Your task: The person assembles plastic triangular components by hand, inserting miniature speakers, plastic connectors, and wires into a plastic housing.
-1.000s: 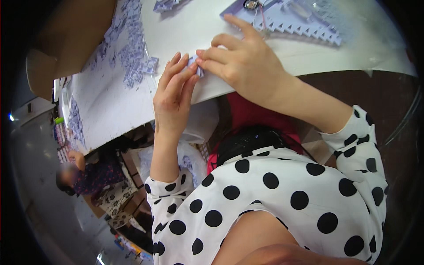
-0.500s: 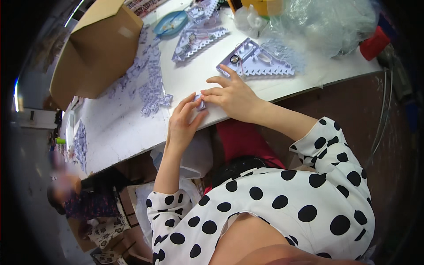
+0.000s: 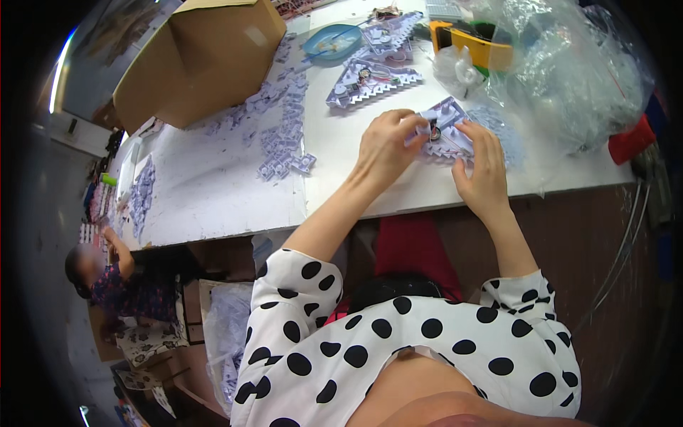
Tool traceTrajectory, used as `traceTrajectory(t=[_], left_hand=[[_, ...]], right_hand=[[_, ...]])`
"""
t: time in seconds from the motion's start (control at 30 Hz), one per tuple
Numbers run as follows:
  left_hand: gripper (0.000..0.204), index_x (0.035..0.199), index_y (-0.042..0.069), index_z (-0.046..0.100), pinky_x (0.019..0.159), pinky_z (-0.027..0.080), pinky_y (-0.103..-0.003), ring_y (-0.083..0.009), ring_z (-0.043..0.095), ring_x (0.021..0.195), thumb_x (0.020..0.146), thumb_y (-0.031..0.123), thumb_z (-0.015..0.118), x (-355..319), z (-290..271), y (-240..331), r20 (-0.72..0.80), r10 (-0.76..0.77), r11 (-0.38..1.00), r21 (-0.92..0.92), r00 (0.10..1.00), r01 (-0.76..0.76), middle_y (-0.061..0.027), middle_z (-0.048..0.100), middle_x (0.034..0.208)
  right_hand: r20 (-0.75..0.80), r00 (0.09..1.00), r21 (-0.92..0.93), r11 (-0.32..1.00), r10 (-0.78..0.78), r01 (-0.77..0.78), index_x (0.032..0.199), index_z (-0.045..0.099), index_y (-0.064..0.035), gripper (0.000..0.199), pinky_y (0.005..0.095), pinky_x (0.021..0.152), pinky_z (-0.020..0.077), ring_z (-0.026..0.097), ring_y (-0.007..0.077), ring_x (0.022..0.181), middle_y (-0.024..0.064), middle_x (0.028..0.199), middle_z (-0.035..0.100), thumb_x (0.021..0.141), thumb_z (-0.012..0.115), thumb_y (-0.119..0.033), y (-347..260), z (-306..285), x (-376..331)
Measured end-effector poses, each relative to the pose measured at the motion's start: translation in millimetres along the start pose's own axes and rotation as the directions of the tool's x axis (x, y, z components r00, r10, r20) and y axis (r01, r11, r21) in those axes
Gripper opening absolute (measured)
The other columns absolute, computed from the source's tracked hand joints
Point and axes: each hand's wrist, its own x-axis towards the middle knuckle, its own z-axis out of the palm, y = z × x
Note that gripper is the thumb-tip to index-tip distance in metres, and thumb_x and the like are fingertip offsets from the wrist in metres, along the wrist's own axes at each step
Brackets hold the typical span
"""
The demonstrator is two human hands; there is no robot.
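A lavender plastic housing (image 3: pixel 449 112) with a toothed edge, a round black part and thin wires lies near the table's front edge. My left hand (image 3: pixel 388 146) bends over its left end, thumb and fingers closed beside the round part; what they pinch is mostly hidden. From the right, my right hand (image 3: pixel 485 174) grips the housing, fingertips on its top and thumb at the toothed near edge. Just beyond, a similar wired housing (image 3: pixel 377 80) rests on the table, with another housing (image 3: pixel 390 37) behind it.
Many small lavender plastic pieces (image 3: pixel 284 146) lie left of centre beside a big cardboard box (image 3: pixel 213 64). Further back are a blue dish (image 3: pixel 333 44) and a yellow-and-black container (image 3: pixel 473 44). Clear plastic bags (image 3: pixel 569 78) fill the right. A co-worker (image 3: pixel 121 285) sits at far left.
Both hands have moved from the table's front edge, where they held a small lavender piece, up to the wired housing. The view has shifted, so the table things appear further right.
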Motion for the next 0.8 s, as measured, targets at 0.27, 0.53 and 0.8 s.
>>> traceTrajectory(t=[0.27, 0.53, 0.8], left_hand=[[0.041, 0.118, 0.006, 0.064, 0.077, 0.057, -0.039, -0.0302, 0.070, 0.093, 0.084, 0.018, 0.081, -11, -4, 10, 0.187, -0.146, 0.989, 0.064, 0.972, 0.136, -0.0160, 0.065, 0.123], [0.046, 0.120, 0.007, 0.061, 0.080, 0.057, -0.037, -0.0288, 0.070, 0.094, 0.079, 0.010, 0.081, -12, -14, -5, 0.156, -0.114, 0.992, 0.078, 0.981, 0.102, -0.0148, 0.065, 0.123], [0.045, 0.118, 0.007, 0.062, 0.092, 0.054, -0.039, -0.0321, 0.067, 0.108, 0.077, 0.011, 0.081, 31, -61, -44, -0.055, -0.045, 0.989, 0.138, 0.997, 0.052, -0.0148, 0.068, 0.117]], right_hand=[[0.197, 0.980, -0.059, 0.998, 0.025, -0.014, 0.139, 0.055, -0.0130, 0.065, 0.0525, 0.116, 0.0335, 0.040, 0.0428, 0.140, 0.0211, 0.154, 0.042, 0.079, 0.080, -0.019, 18, -15, 2], [0.217, 0.976, 0.008, 1.000, -0.007, 0.005, 0.121, 0.065, -0.0104, 0.048, 0.0497, 0.109, 0.0399, 0.049, 0.0397, 0.128, 0.0186, 0.143, 0.052, 0.076, 0.081, -0.011, 16, -3, 22], [0.107, 0.985, 0.222, 0.969, -0.135, 0.108, 0.121, 0.065, -0.0101, 0.048, 0.0464, 0.106, 0.0432, 0.052, 0.0383, 0.124, 0.0171, 0.133, 0.056, 0.077, 0.081, -0.014, 18, 39, 108]])
